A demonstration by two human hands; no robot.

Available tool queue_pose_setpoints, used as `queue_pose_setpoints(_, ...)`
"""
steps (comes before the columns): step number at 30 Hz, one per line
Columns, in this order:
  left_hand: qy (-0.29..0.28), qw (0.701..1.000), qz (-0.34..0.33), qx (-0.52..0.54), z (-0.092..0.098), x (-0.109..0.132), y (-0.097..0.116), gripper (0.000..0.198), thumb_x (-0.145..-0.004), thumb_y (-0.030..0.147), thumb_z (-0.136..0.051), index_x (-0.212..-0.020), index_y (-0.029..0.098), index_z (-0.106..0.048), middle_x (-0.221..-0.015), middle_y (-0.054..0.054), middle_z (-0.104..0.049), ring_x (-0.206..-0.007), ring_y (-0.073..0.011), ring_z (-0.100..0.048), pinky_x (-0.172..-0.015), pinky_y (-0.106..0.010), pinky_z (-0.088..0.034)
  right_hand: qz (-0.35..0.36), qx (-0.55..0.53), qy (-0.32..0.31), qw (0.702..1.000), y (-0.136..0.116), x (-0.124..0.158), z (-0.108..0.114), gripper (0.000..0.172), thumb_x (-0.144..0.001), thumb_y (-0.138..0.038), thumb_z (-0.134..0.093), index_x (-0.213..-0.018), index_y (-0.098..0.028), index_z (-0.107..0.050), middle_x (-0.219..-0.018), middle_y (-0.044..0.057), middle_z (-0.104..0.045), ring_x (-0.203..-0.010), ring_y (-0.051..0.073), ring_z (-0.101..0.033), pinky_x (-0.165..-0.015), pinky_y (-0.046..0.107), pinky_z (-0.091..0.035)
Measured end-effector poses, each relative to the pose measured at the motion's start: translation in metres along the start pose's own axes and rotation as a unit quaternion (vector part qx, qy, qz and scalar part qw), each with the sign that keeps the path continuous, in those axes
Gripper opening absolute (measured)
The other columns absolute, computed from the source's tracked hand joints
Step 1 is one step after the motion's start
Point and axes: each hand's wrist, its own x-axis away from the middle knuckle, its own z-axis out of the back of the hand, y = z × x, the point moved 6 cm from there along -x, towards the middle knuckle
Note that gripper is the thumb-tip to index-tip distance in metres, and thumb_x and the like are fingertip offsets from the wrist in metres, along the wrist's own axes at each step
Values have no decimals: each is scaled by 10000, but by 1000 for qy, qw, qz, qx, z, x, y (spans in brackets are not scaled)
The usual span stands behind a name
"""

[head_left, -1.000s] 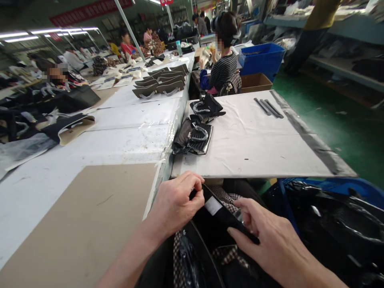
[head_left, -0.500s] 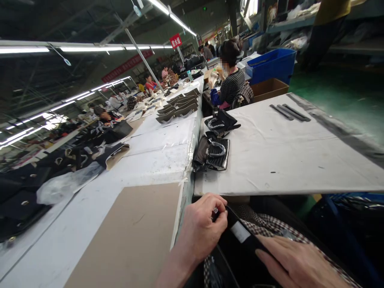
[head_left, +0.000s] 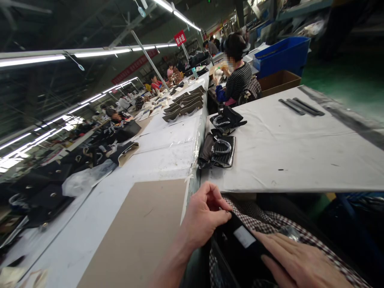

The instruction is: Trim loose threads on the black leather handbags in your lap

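In my lap lies a black bag (head_left: 232,254), its upper edge slanting down to the right and a white label (head_left: 244,237) on the near side of that edge. My left hand (head_left: 205,214) pinches the far end of the edge between thumb and fingers. Further along, my right hand (head_left: 303,258) grips the same edge, thumb on the near side and fingers over the outside. Checkered cloth (head_left: 267,224) shows behind and under the bag. The bag's lower part is dark and partly out of frame.
A shiny black handbag (head_left: 223,152) and another black bag (head_left: 228,119) sit on the white table (head_left: 264,160), with dark strips (head_left: 301,107) farther right. Left is a long bench with a beige board (head_left: 135,228) and black bags (head_left: 51,192). A co-worker (head_left: 238,76) sits ahead.
My left fingers have shifted on the bag's edge and arch higher off it. My right hand keeps its grip. The whole view has swung slightly left.
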Motion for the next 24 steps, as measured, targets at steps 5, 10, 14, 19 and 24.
queue_pose_setpoints(5, -4, 999, -12, -38, -1, 19, 6, 138, -785, 180, -672, -849, 189, -551, -940, -28, -690, -835, -153, -623, -779, -267, -485, -75, -151, -53, 984, 4, -38, -5, 715, -835, -237, -616, -1471, -301, -296, -1443, 17, -498, -1275, 208, -517, -1051, 333, -460)
queue_pose_setpoints(10, 109, 980, -16, -165, 6, 51, -2, 451, -698, 125, -719, -1092, 244, -534, -1259, -44, -576, -1147, -220, -539, -979, -322, -427, -113, -245, -53, 961, 12, -76, -15, 477, -885, -292, -538, -1355, -253, -471, -1290, 51, -624, -1124, 228, -616, -982, 383, -490)
queue_pose_setpoints(14, 191, 976, 32, -99, 13, 62, -21, 296, -771, 143, -622, -1046, 204, -533, -1016, -45, -642, -959, -197, -624, -880, -315, -488, -90, -274, -57, 956, 14, -93, -17, 477, -834, -187, -498, -1308, -235, -524, -1150, 47, -663, -867, 180, -668, -810, 320, -543)
queue_pose_setpoints(19, 216, 976, 38, -14, 19, 61, -32, 111, -806, 214, -635, -905, 172, -611, -862, -18, -676, -827, -164, -635, -761, -252, -499, -21, -319, -73, 945, 4, -111, -18, 416, -768, -90, -488, -1138, -218, -627, -1144, 30, -650, -1052, 199, -605, -959, 330, -458)
queue_pose_setpoints(24, 238, 969, 58, 46, 26, 66, -44, 172, -788, 314, -695, -836, 155, -648, -779, -12, -690, -737, -148, -624, -691, -228, -484, -96, -401, -114, 904, 6, -115, -34, 194, -863, -305, -591, -1008, -202, -669, -954, 9, -700, -876, 183, -629, -797, 292, -493)
